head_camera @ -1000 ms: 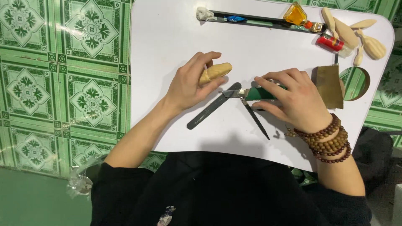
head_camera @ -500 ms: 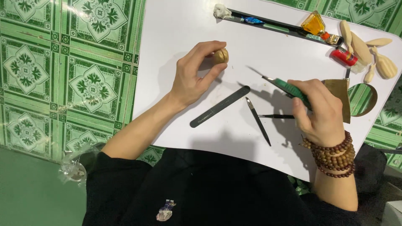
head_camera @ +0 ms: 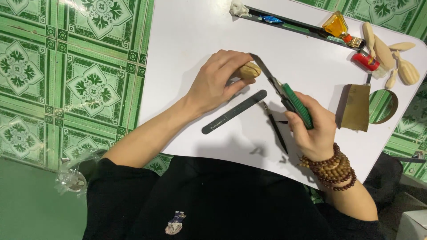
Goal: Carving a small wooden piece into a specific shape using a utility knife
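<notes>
My left hand (head_camera: 218,82) grips a small pale wooden piece (head_camera: 249,70) just above the white table (head_camera: 195,40), near its middle. My right hand (head_camera: 313,126), with brown bead bracelets on the wrist, holds a green-handled knife (head_camera: 284,91). The knife's blade points up and left, and its tip reaches the wooden piece. A long dark file (head_camera: 235,111) lies on the table between the two hands. A thin dark tool (head_camera: 275,126) rests just left of my right hand.
Several carved pale wooden pieces (head_camera: 393,55) lie at the far right by a red lighter (head_camera: 365,61) and an amber bottle (head_camera: 336,26). A brown sheet (head_camera: 356,107) sits beside a round hole (head_camera: 383,106) in the table. A dark tray (head_camera: 293,24) runs along the far edge. Green patterned floor tiles (head_camera: 75,80) lie left.
My right hand has swung the knife up and left until its tip meets the wooden piece. My left hand has turned the piece toward the blade.
</notes>
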